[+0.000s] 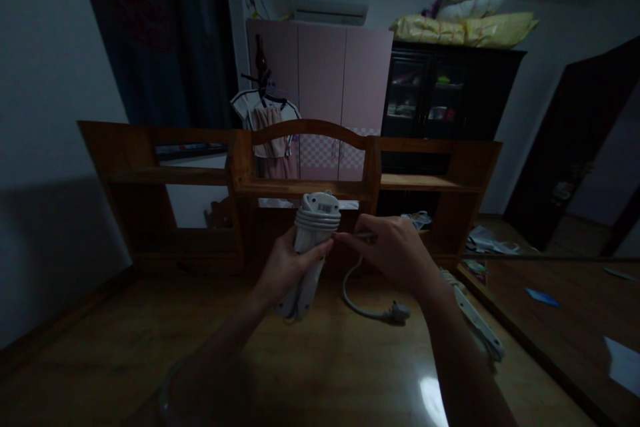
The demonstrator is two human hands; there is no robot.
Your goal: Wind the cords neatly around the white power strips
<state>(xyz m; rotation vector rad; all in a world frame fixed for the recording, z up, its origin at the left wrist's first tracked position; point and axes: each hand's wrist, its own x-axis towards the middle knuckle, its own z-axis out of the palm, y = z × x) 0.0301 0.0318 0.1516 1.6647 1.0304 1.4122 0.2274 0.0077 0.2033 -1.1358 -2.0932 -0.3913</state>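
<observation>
On the wooden desk point(325, 360) lies the plug point(399, 311) of a white cord point(350, 297) that rises to the hands. The left hand point(287, 267) is closed around the middle of a white power strip point(306, 287), held upright above the desk, with cord coils round its top. The right hand point(395, 250) pinches the cord just beside the coils. The strip looks light and rigid (smooth plastic, perhaps slippery). The cord is soft and is best gripped near the coils. Behind stands a wooden shelf point(300, 187).
</observation>
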